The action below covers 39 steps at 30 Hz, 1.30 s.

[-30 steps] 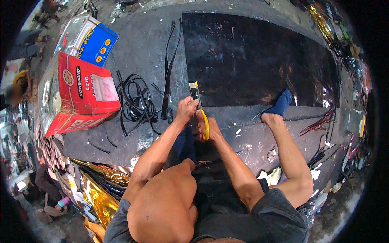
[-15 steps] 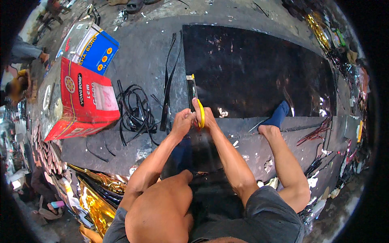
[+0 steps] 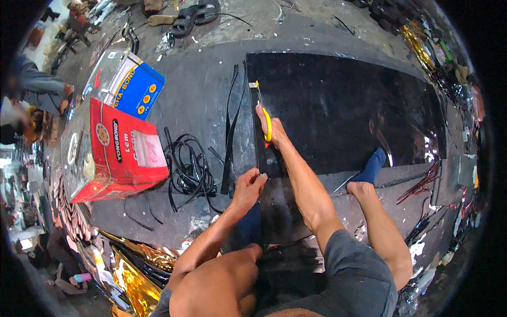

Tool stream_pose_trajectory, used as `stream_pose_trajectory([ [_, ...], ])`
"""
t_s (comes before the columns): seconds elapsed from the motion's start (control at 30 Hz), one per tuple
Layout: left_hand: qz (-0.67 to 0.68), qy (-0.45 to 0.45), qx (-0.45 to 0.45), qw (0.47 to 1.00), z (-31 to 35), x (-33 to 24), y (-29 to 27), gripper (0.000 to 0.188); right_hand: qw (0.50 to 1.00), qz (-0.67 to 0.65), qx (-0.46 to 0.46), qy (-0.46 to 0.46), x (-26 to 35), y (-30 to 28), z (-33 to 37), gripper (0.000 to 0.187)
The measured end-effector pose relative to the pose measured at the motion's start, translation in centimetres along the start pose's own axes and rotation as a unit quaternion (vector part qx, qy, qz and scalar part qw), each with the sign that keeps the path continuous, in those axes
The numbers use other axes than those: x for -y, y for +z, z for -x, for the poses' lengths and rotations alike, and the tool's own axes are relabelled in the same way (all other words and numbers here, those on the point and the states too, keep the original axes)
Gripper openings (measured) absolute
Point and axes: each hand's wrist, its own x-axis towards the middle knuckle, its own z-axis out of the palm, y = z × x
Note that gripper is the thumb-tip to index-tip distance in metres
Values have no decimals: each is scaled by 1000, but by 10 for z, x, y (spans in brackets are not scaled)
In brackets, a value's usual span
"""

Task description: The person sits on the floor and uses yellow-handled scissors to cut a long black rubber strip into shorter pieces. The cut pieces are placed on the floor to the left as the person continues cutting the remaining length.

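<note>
My right hand (image 3: 275,132) grips a pair of scissors with yellow handles (image 3: 268,127), its thumb stretched along them. They lie at the left edge of a large black sheet (image 3: 338,105), pointing away from me. Closer to me, my left hand (image 3: 248,189) is closed, thumb and fingers pinching the near end of a narrow black strip (image 3: 260,153) along that edge. The scissor blades are too small to make out clearly. Left of the sheet lie loose black strips (image 3: 230,132) and a tangled coil of thin black strips (image 3: 187,166).
A red-labelled can (image 3: 127,137) and a blue-labelled can (image 3: 140,87) stand at the left. My foot in a blue sock (image 3: 373,165) rests on the sheet's near edge. Gold foil (image 3: 134,274) lies lower left, sandals (image 3: 195,16) at the top. Another person's arm (image 3: 45,87) shows far left.
My right hand has moved away from me along the sheet's left edge with the scissors. My left hand, formerly beside it, is now apart and nearer to me. The whole view has shifted slightly.
</note>
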Motion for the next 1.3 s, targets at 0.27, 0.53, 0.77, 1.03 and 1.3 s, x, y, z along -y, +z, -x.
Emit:
stream_pose_trajectory([
  [0.27, -30, -1, 37, 999, 18, -35, 3, 25, 991, -34, -112, -59, 14, -7, -140, 111],
  [0.53, 22, -14, 13, 1000, 43, -45, -4, 21, 998, -58, -22, -10, 84, -17, -136, 113],
  [0.77, 22, -17, 8, 1000, 52, -51, -7, 23, 996, -91, 1, -14, 83, -20, -150, 114],
  [1.03, 7, -10, -4, 1000, 56, -40, -15, 25, 995, -86, 30, -35, 102, -29, -127, 95],
  [1.3, -84, -64, -111, 988, 29, 24, -51, 22, 994, -101, 17, -33, 100, -28, -129, 85],
])
